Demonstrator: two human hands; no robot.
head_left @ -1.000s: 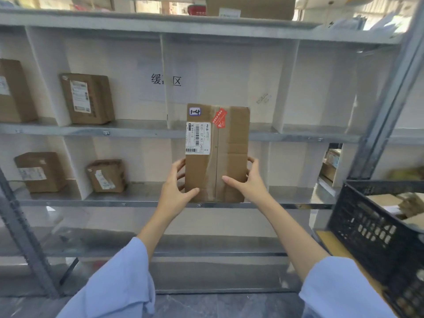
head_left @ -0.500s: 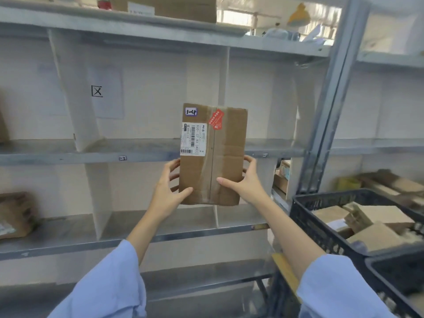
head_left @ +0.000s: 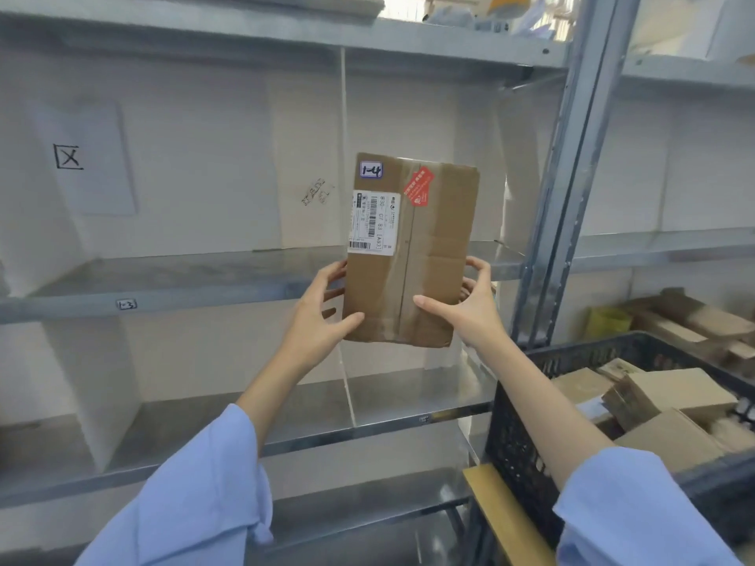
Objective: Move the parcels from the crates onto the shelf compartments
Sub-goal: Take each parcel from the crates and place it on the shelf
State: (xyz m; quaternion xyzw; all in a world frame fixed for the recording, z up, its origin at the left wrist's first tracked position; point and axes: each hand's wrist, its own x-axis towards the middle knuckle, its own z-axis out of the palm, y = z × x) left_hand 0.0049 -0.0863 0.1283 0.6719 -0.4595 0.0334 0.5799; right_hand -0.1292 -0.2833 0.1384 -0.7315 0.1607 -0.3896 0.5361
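Note:
A flat brown cardboard parcel stands upright in the air in front of the metal shelf. It bears a white shipping label, a red sticker and a small tag reading 1-4. My left hand grips its lower left edge, thumb on the front. My right hand grips its lower right edge the same way. The parcel hangs before the shelf's rightmost compartments, beside a thin white divider. A black plastic crate at the lower right holds several more brown parcels.
A grey steel upright stands just right of the parcel. A shelf-edge tag reads 1-3. White dividers split the shelf levels. More cardboard and a yellow item lie on the neighbouring shelf behind the crate. A yellow board sits under the crate.
The view has swung right along the shelf: the parcels on the left compartments have left the frame and the crate has come further in. Both hands keep the same hold on the parcel.

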